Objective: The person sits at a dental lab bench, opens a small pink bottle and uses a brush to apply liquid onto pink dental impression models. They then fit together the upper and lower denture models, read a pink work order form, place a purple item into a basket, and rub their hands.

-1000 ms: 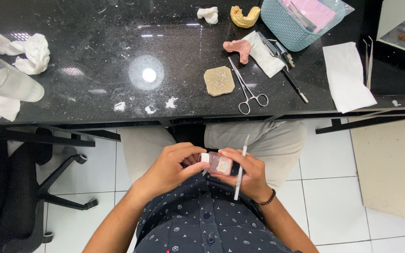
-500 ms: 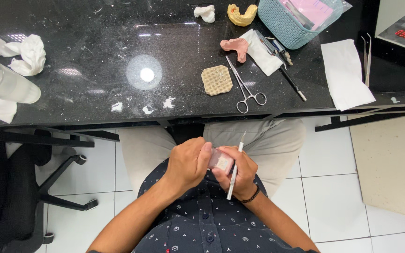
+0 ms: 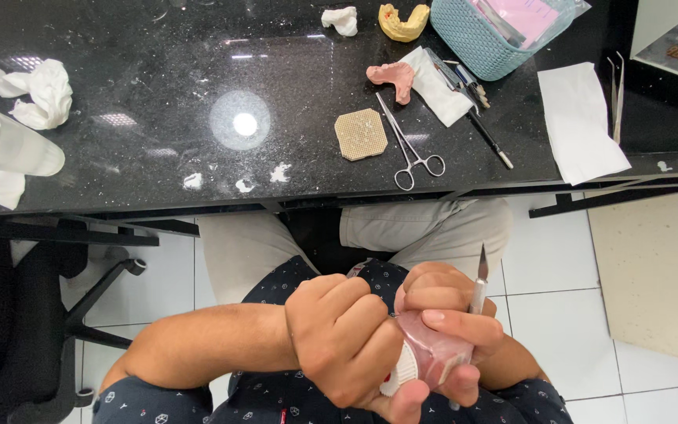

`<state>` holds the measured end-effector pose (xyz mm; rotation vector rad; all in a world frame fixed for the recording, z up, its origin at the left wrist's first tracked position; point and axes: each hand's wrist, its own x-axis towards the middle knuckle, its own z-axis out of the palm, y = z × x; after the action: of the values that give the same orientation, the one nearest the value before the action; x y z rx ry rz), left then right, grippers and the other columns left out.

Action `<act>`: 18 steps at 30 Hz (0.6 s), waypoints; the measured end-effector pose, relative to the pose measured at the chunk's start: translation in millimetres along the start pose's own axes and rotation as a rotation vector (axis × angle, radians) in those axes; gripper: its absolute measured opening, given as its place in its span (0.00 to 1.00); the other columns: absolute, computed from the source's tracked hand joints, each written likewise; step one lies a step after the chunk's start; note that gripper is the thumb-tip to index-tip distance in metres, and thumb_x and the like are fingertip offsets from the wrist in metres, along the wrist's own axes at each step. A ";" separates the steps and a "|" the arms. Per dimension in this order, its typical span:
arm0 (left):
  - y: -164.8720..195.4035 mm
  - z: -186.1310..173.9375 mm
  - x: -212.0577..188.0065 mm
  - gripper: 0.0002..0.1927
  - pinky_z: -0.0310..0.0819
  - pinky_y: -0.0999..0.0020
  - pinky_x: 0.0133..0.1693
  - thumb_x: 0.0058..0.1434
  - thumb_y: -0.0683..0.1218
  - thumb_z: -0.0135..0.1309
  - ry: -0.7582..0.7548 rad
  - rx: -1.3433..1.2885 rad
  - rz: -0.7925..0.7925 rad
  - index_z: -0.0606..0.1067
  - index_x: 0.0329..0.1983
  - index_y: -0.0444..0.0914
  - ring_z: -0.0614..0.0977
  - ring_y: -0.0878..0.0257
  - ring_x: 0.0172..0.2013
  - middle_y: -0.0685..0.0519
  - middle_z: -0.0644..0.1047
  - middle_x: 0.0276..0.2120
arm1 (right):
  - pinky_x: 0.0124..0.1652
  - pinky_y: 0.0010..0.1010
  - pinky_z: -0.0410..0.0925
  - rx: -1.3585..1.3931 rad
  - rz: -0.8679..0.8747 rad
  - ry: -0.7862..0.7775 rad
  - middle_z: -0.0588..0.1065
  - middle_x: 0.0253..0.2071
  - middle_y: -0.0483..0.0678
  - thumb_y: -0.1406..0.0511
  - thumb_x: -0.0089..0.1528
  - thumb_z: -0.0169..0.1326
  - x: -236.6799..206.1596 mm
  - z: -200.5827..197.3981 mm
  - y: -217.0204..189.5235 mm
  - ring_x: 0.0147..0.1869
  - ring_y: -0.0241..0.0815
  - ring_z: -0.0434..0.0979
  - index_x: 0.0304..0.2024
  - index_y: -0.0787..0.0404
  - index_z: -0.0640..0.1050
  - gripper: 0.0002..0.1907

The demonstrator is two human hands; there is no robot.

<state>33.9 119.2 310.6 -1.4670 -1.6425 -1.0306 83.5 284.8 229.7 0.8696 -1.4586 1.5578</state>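
over the lap, below the edge of the black stone bench (image 3: 119, 78), both hands close on a pink wax denture base on a white plaster cast (image 3: 425, 357). left hand (image 3: 343, 345) curled, fingers pressed together round the near side, thumb under the ribbed white edge. right hand (image 3: 453, 314) cups the far side, fingers pinching the wax, and also carries a slim metal carving blade (image 3: 478, 279), tip up. exact finger contact on the underside is hidden.

handling, as judged: wax soft, marks easily; plaster stiff but brittle, light. grip is best on the plaster, not the wax rim.

on the bench, well apart from the hands: steel scissor-type forceps (image 3: 411, 149), tan perforated square pad (image 3: 360, 133), pink denture piece (image 3: 392, 76), yellow arch cast (image 3: 403, 21), teal woven basket (image 3: 472, 43), clear plastic cup (image 3: 5, 145) lying on its side, crumpled white tissue (image 3: 45, 94). nothing stands between the hands and the piece.
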 end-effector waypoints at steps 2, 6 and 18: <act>-5.2 0.3 1.2 0.23 0.50 0.66 0.20 0.65 0.55 0.49 -0.018 0.017 -0.003 0.62 0.18 0.40 0.61 0.64 0.17 0.55 0.58 0.18 | 0.26 0.39 0.65 0.101 0.064 0.033 0.73 0.32 0.59 0.51 0.70 0.40 -0.2 2.3 3.3 0.24 0.42 0.67 0.51 0.67 0.67 0.24; -40.7 7.1 -5.1 0.22 0.57 0.61 0.20 0.62 0.55 0.53 -0.069 0.007 -0.152 0.63 0.19 0.39 0.65 0.58 0.17 0.53 0.60 0.18 | 0.27 0.35 0.64 -0.028 0.214 0.160 0.73 0.33 0.58 0.54 0.68 0.48 -1.1 14.4 33.1 0.26 0.40 0.68 0.48 0.70 0.67 0.23; -281.0 -133.4 -2.0 0.25 0.74 0.57 0.27 0.68 0.63 0.65 -0.619 0.768 -0.649 0.80 0.32 0.37 0.80 0.54 0.25 0.46 0.78 0.26 | 0.23 0.21 0.70 -0.497 0.504 0.394 0.77 0.28 0.56 0.69 0.73 0.52 -23.7 -91.3 120.6 0.21 0.37 0.76 0.37 0.70 0.76 0.11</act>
<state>-246.1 -13.7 336.8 -0.7500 -2.6587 -0.1185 -10.9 373.1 147.6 -0.1045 -1.7257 1.4896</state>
